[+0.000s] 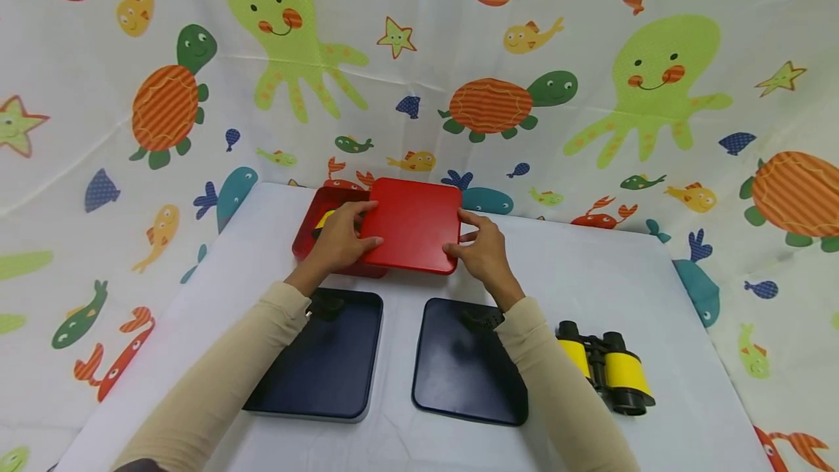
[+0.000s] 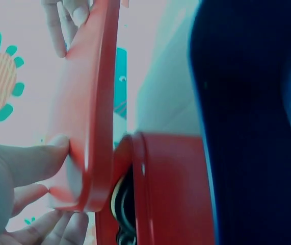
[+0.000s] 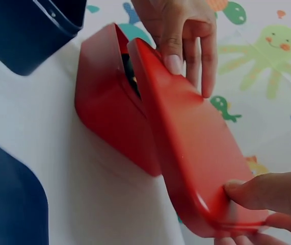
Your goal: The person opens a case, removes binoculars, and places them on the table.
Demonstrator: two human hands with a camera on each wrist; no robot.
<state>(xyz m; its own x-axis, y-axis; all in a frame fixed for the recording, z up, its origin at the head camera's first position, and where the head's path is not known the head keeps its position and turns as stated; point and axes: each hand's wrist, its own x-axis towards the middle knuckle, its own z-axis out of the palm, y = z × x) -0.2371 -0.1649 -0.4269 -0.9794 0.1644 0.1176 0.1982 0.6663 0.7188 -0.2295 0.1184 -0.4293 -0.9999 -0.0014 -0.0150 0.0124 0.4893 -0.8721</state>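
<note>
A red lid [image 1: 413, 224] is held at its two sides, tilted, partly over a red box [image 3: 107, 97]. My left hand [image 1: 344, 235] pinches the lid's left edge, thumb on top and fingers below. My right hand [image 1: 483, 250] grips the opposite edge the same way. The box's left part is uncovered, and a yellow and black object [image 1: 323, 221] shows inside it, mostly hidden behind my left hand. In the left wrist view a dark rounded part [image 2: 127, 199] of that object shows between lid and box.
A dark blue box [image 1: 341, 370] stands at the front left of the white table [image 1: 590, 261], with a dark blue lid [image 1: 468, 377] to its right. Yellow and black binoculars [image 1: 623, 370] lie beyond my right forearm. A sea-animal cloth [image 1: 419, 13] hangs behind the table.
</note>
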